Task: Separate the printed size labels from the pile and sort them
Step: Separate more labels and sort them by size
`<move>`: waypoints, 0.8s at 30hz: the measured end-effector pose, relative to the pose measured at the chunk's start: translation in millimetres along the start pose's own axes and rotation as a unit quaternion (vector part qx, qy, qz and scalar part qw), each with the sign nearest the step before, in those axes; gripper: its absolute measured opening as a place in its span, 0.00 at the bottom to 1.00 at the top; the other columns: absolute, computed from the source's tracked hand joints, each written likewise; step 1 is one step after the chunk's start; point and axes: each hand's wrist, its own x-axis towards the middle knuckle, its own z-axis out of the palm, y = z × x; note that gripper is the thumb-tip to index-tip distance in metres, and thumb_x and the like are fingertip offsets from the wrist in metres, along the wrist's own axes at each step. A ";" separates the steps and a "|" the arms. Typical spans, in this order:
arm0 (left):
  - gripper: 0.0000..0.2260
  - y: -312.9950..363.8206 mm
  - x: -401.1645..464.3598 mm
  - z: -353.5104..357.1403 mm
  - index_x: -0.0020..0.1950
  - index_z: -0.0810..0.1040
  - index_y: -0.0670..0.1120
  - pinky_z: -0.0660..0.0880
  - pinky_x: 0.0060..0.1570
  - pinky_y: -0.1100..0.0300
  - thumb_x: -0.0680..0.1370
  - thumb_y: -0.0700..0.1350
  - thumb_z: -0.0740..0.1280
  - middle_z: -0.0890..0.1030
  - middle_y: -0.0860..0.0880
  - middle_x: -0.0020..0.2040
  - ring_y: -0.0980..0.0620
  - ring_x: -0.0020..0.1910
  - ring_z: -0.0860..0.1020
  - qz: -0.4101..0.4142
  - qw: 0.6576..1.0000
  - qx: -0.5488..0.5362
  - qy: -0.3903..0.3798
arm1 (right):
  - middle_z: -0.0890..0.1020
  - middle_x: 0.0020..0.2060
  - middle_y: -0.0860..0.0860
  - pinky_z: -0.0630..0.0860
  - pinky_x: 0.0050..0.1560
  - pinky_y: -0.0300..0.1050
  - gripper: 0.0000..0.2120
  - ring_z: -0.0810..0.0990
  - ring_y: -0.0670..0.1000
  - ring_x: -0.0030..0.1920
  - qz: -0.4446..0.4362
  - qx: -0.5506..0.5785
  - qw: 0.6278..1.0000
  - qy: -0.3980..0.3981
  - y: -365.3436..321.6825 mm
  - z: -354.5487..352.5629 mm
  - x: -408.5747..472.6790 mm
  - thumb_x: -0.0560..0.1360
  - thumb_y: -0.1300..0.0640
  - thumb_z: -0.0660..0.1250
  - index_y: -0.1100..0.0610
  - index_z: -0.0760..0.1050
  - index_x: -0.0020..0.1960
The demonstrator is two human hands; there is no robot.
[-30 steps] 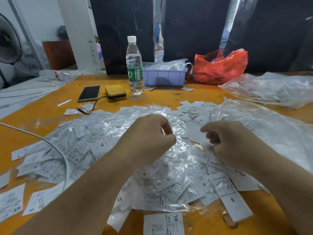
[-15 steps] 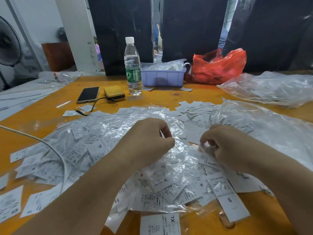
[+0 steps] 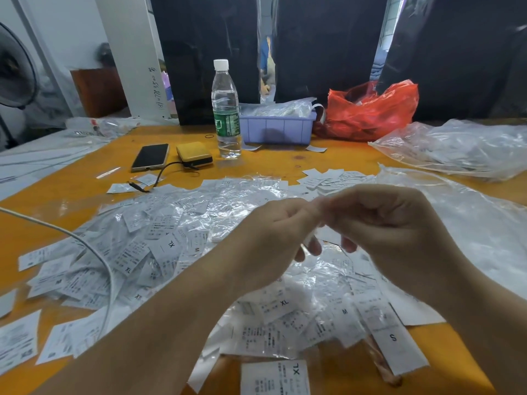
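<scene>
A wide pile of white printed size labels [image 3: 171,243] lies across the orange table [image 3: 51,201], many still in crinkled clear plastic sleeves, marked XL, M and S. Above the middle of the pile my left hand [image 3: 273,240] and my right hand [image 3: 385,223] meet with fingers curled, fingertips together. Between them they pinch a small white label [image 3: 310,239]; it is blurred and mostly hidden by my fingers. A long S label [image 3: 392,336] and an XL label [image 3: 275,377] lie nearest me. A small heap of loose labels [image 3: 328,178] sits behind my hands.
At the back stand a water bottle [image 3: 225,109], a purple bin [image 3: 276,128] and a red plastic bag [image 3: 370,109]. A phone [image 3: 150,156] and yellow power bank [image 3: 194,153] lie back left. Clear plastic bags [image 3: 456,146] cover the right side. A white cable [image 3: 94,252] crosses the pile's left.
Both hands have lifted off the pile and come together; the right hand moved left and up to meet the left, and they now pinch a label between them.
</scene>
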 end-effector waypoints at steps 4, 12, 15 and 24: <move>0.19 2.9 0.7 -3.8 0.50 0.80 0.45 0.72 0.33 0.61 0.74 0.60 0.62 0.84 0.51 0.42 0.54 0.38 0.80 0.019 0.997 -0.074 -0.008 | 0.83 0.33 0.58 0.79 0.32 0.52 0.09 0.81 0.57 0.31 0.004 0.028 0.999 -0.017 -6.1 -3.7 -0.5 0.68 0.53 0.70 0.57 0.85 0.44; 0.05 2.2 -4.0 -5.0 0.43 0.79 0.51 0.71 0.31 0.60 0.78 0.45 0.69 0.82 0.53 0.33 0.51 0.29 0.75 0.061 0.997 0.020 0.049 | 0.84 0.32 0.48 0.79 0.35 0.50 0.06 0.81 0.49 0.30 0.018 -0.150 0.989 0.000 -3.9 -9.6 -0.2 0.69 0.58 0.71 0.49 0.84 0.42; 0.06 0.7 -5.6 -2.1 0.43 0.79 0.53 0.68 0.26 0.65 0.79 0.47 0.67 0.80 0.55 0.33 0.56 0.26 0.72 0.063 0.991 0.101 0.059 | 0.83 0.30 0.47 0.77 0.37 0.48 0.06 0.81 0.47 0.31 0.028 -0.240 0.970 0.000 -1.6 -17.8 1.7 0.70 0.62 0.73 0.51 0.84 0.43; 0.07 -1.9 -4.8 3.1 0.44 0.81 0.54 0.64 0.25 0.71 0.81 0.49 0.65 0.78 0.61 0.32 0.59 0.25 0.71 0.064 0.986 0.152 0.030 | 0.81 0.39 0.41 0.80 0.45 0.48 0.09 0.80 0.44 0.39 0.155 -0.438 0.879 -0.107 -2.5 -36.0 2.7 0.76 0.61 0.68 0.46 0.81 0.47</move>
